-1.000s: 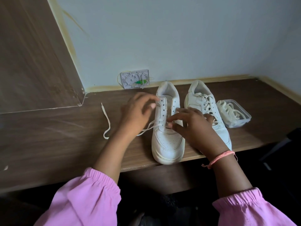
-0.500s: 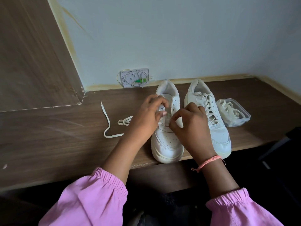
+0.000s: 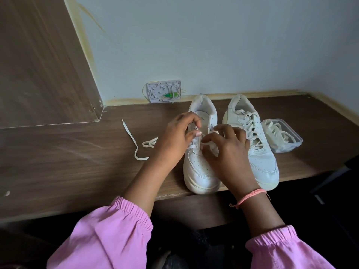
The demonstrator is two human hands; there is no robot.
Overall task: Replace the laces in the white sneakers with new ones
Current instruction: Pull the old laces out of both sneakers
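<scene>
Both hands work the left white leather sneaker [image 3: 200, 167], which lies toe toward the person on the brown wooden tabletop [image 3: 77, 162]. The left hand [image 3: 174, 138] and right hand [image 3: 226, 152] pinch the cream flat lace [image 3: 136, 144] over the lower eyelets; its loose end trails leftward.

sneakers [image 3: 202, 171] white | sleeves [image 3: 108, 235] pink | desk [image 3: 58, 162] brown woodgrain
</scene>
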